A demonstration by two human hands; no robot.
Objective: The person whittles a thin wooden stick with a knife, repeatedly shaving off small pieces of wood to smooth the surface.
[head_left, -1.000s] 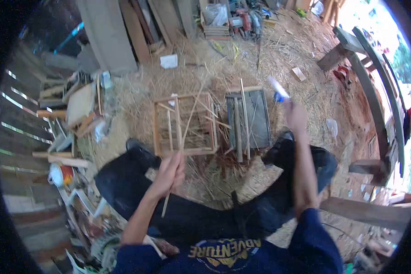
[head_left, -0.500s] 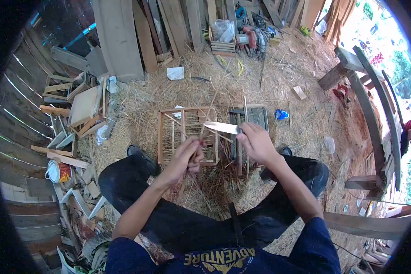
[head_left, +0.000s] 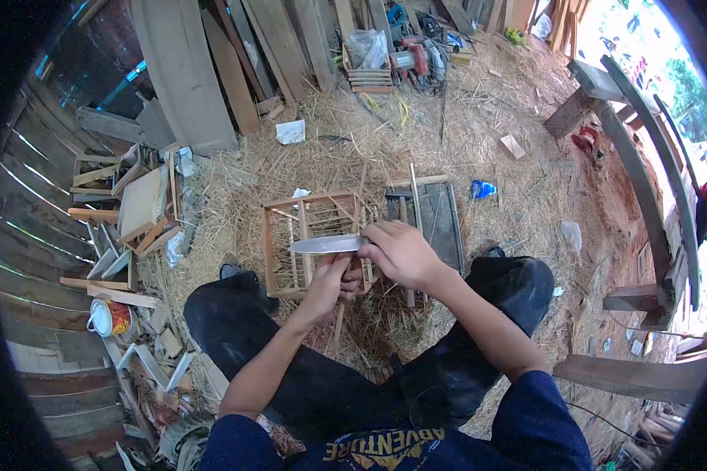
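My right hand (head_left: 397, 251) is closed round the handle of a knife. The knife (head_left: 326, 245) has a broad pale blade pointing left, lying across just above my left hand. My left hand (head_left: 331, 289) is closed round a thin wooden strip (head_left: 338, 323), whose lower end sticks out below the fingers. The blade hides where it meets the strip. Beyond the hands a wooden frame with thin slats (head_left: 269, 251) lies on the straw-covered ground, partly hidden by the knife and my left hand.
A dark tray-like panel (head_left: 445, 224) lies right of the frame, with sticks across it. Further off are a blue packet (head_left: 483, 189), a wood block (head_left: 513, 147) and power tools (head_left: 412, 60). Wood scraps and a paint bucket (head_left: 108, 318) stand left, a curved wooden structure (head_left: 636, 180) right.
My right hand and the knife have moved left, so the blade now crosses above my left hand. The view has shifted slightly.
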